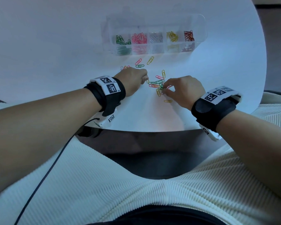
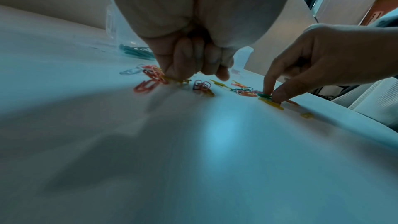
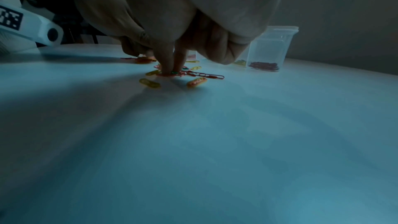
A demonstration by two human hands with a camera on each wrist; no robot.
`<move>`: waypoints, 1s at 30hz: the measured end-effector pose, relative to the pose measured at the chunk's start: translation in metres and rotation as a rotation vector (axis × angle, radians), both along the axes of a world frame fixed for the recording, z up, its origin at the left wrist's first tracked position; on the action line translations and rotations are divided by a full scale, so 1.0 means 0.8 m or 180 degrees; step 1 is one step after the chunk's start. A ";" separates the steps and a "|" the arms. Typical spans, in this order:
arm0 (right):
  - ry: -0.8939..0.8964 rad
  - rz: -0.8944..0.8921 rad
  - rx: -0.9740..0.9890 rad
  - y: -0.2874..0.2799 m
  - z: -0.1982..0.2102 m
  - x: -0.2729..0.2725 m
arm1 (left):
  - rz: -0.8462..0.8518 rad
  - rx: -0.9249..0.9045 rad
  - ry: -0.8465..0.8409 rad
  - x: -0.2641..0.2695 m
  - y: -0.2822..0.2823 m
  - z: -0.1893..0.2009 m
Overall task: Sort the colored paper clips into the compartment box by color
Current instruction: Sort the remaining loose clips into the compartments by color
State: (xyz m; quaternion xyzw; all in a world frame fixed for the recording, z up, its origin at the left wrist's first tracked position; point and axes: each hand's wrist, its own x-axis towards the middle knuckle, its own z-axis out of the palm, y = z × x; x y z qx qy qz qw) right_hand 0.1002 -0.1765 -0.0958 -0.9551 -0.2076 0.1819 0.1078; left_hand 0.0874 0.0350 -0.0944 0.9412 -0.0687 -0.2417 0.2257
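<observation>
Two hands work the scattered paper clips [image 1: 158, 83] before the compartment box [image 1: 154, 36]: your right hand [image 1: 183, 90] pinches a green clip [image 1: 161, 88], left hand [image 1: 133, 78] curls on yellow clips [image 2: 176, 79]; lift each free of tangles

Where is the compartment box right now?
In the head view the compartment box stands at the table's far side, centre-right, beyond the loose paper clips and both hands.

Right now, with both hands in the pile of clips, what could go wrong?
The right hand is picking at a green clip tangled with pink and yellow ones, so a wrong colour might come along. The yellow clip nearer the table edge could get knocked off. The left hand may drop its gathered clips.
</observation>
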 end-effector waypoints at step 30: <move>0.0579 -0.0206 0.0630 0.007 0.007 0.003 | -0.0110 0.0536 -0.0315 -0.006 -0.010 0.003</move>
